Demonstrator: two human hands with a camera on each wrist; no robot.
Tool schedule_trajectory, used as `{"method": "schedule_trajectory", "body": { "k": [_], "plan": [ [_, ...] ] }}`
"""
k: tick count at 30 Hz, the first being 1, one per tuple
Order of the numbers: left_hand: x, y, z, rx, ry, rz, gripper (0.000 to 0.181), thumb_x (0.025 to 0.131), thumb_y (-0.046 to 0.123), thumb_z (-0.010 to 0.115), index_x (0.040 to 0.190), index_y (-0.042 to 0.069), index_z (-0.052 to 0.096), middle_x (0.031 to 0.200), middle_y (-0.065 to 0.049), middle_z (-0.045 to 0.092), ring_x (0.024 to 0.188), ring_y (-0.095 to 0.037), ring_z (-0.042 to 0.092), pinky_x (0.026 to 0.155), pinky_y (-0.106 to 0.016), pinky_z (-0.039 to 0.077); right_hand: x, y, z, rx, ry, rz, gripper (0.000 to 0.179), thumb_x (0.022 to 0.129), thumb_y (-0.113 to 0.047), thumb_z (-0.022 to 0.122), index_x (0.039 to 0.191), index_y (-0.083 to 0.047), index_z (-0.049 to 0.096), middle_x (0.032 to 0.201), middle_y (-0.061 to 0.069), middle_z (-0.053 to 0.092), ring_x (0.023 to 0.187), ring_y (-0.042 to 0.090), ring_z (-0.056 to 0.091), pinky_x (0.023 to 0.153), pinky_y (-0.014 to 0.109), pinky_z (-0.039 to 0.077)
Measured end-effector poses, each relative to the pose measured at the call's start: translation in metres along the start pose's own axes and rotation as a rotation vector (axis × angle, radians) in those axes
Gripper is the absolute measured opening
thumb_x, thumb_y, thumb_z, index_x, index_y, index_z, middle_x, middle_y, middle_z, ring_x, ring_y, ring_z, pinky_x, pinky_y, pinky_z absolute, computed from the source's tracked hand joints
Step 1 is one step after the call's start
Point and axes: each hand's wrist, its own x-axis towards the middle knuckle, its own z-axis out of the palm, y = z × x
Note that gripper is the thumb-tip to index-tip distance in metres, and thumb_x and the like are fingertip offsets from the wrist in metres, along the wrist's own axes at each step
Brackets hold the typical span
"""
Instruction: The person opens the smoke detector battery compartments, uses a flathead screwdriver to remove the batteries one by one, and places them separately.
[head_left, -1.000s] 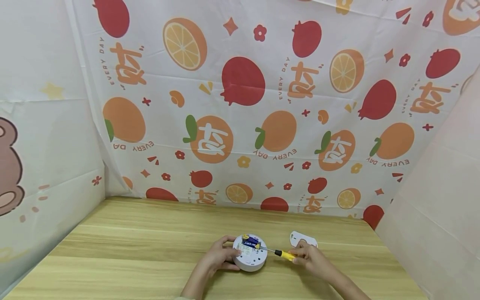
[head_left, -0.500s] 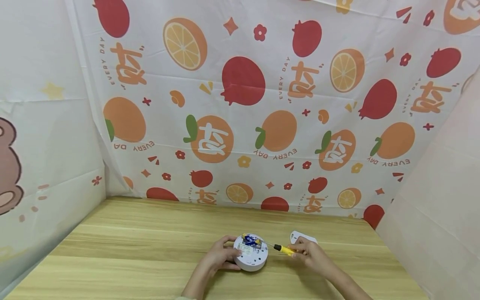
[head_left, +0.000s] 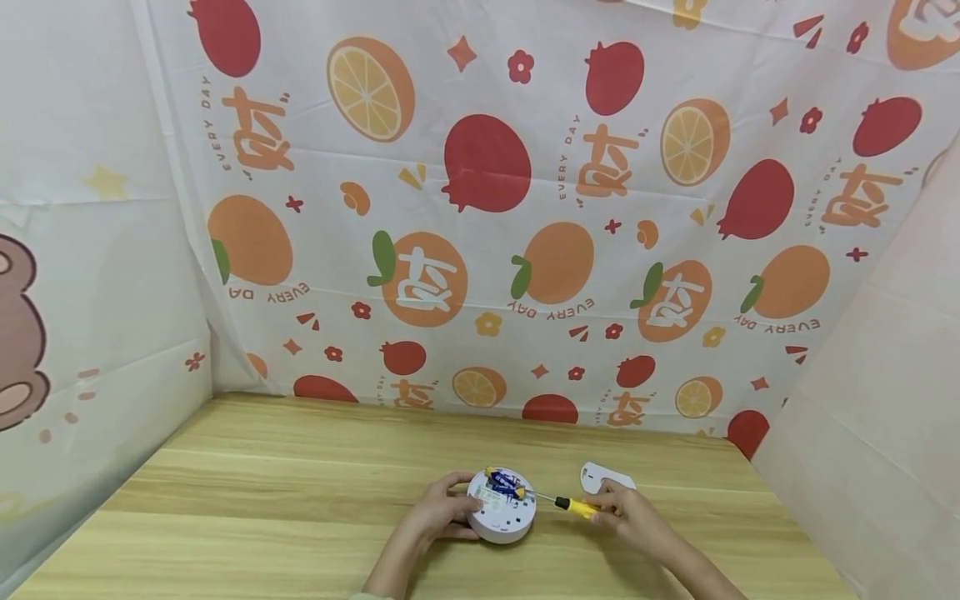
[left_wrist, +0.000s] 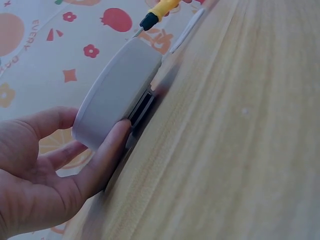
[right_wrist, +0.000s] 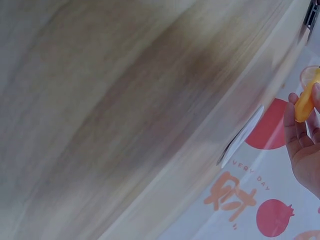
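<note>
My left hand (head_left: 444,508) grips a round white smoke detector (head_left: 501,521) by its left edge, in the head view. Its underside faces up, with a label and a compartment of blue and yellow batteries (head_left: 504,482). A yellow-handled screwdriver (head_left: 576,507) is held in my right hand (head_left: 626,517), its thin shaft pointing left and the tip right at the batteries' right end. In the left wrist view, fingers and thumb hold the side of the smoke detector (left_wrist: 117,95) close over the table. The right wrist view shows fingers curled round the yellow handle (right_wrist: 306,102).
A flat white mounting plate (head_left: 596,473) lies on the wooden table (head_left: 315,492) behind my right hand, which partly covers it. A fruit-print cloth (head_left: 487,275) hangs along the back, and pale cloths close off both sides.
The screwdriver shifted up and left, then back right and slightly down. The batteries have moved slightly in their compartment. My left hand keeps its hold on the smoke detector.
</note>
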Motion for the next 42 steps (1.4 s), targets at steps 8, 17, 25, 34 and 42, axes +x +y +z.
{"method": "schedule_trajectory", "body": {
  "k": [8,17,25,34,42],
  "plan": [
    [0.000,-0.001,0.001,0.035,0.049,0.015,0.053,0.074,0.005,0.053,0.117,-0.012,0.026,0.093,-0.020,0.046,0.067,-0.020,0.053,0.057,-0.036,0.049,-0.003,0.001,-0.008,-0.063,0.057,-0.048,0.022,0.072,-0.010,0.060,0.094,-0.004,0.062,0.078,-0.005,0.049,0.065,0.005,0.043,0.051,0.019,0.042],
    [0.004,0.000,-0.003,0.021,0.173,0.080,0.052,0.077,0.010,0.052,0.116,-0.014,0.027,0.094,-0.020,0.049,0.075,-0.020,0.053,0.064,-0.033,0.048,-0.006,0.008,-0.026,-0.091,0.162,0.032,0.022,0.071,-0.006,0.061,0.092,-0.001,0.062,0.080,-0.001,0.051,0.062,0.006,0.044,0.047,0.020,0.042],
    [0.002,0.002,-0.002,0.037,0.146,0.067,0.053,0.078,0.013,0.052,0.116,-0.014,0.027,0.097,-0.021,0.048,0.076,-0.022,0.053,0.064,-0.034,0.047,-0.009,0.020,-0.046,-0.245,0.312,0.233,0.020,0.069,-0.006,0.063,0.089,-0.005,0.063,0.076,-0.002,0.052,0.059,0.008,0.043,0.045,0.020,0.037],
    [0.003,0.002,-0.002,0.018,0.121,0.039,0.055,0.078,0.016,0.053,0.116,-0.014,0.026,0.096,-0.020,0.046,0.075,-0.021,0.053,0.062,-0.035,0.048,-0.017,0.045,-0.063,-0.388,0.327,0.386,0.023,0.071,-0.008,0.061,0.093,-0.001,0.062,0.085,0.010,0.054,0.060,0.013,0.047,0.043,0.024,0.036],
    [0.003,0.002,-0.002,-0.016,0.113,0.032,0.055,0.078,0.014,0.053,0.116,-0.014,0.024,0.096,-0.021,0.045,0.073,-0.020,0.053,0.062,-0.036,0.048,-0.022,0.064,-0.068,-0.429,0.342,0.422,0.021,0.070,-0.008,0.061,0.090,-0.001,0.062,0.074,0.006,0.052,0.056,0.014,0.044,0.042,0.026,0.034]
  ]
}}
